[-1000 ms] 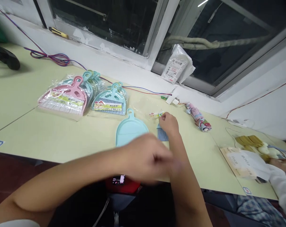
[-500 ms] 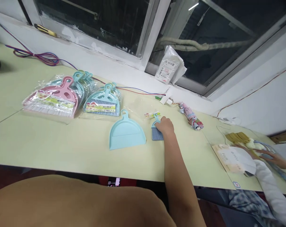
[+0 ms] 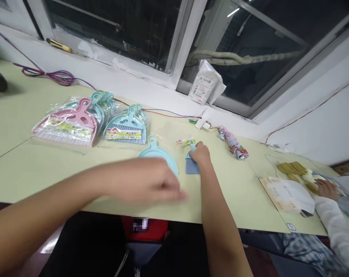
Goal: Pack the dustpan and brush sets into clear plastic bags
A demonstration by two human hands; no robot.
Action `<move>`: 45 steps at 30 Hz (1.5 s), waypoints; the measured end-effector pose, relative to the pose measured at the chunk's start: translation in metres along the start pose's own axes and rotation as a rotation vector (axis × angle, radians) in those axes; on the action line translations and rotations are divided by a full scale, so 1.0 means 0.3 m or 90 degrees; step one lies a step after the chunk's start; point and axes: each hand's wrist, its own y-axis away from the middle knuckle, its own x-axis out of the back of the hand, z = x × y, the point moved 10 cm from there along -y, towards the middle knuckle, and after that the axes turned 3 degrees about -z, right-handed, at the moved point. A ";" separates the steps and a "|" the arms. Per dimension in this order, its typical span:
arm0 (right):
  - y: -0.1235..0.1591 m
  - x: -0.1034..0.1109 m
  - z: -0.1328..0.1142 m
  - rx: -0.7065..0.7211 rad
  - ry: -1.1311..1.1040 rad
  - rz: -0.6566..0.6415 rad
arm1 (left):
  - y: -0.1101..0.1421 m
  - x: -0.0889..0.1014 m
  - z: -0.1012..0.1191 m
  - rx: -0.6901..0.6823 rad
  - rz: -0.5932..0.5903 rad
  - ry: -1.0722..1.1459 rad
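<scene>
My right hand (image 3: 202,154) is closed round the handle end of a small hand brush (image 3: 192,166), light blue with grey-blue bristles, lying on the table. My left hand (image 3: 150,181) is smeared by motion, so its fingers are unclear. It hangs in front of a light blue dustpan (image 3: 160,153) and hides the lower part of it. Behind the brush is a clear plastic wrapper with a printed label (image 3: 186,142). To the left stand a bagged blue dustpan set (image 3: 128,129) and a bagged pink dustpan set (image 3: 73,123), with more blue sets behind.
A rolled patterned cloth bundle (image 3: 234,143) lies right of my right hand. Coiled cable (image 3: 60,77) and a wall-side plug (image 3: 202,123) are at the back. A white package (image 3: 205,84) leans on the window sill. At the right, another person's hand (image 3: 327,189) works beside a white box (image 3: 290,194).
My left arm has swung from the bottom edge up over the table, and its hand now covers part of the dustpan. My right hand stays on the brush. The other person's hands have shifted.
</scene>
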 end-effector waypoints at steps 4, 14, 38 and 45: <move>0.003 0.027 -0.007 0.022 -0.030 0.037 | -0.089 -0.094 -0.344 0.194 -0.134 -0.122; 0.073 0.121 -0.113 0.111 -0.132 0.109 | 0.080 -0.117 -0.716 0.497 -0.031 -0.340; 0.394 0.000 -0.520 0.348 -0.138 -0.002 | 0.123 -0.251 -0.797 0.591 -0.054 0.224; 0.421 -0.021 -0.540 0.329 -0.112 -0.026 | 0.104 -0.279 -0.750 0.550 -0.101 0.200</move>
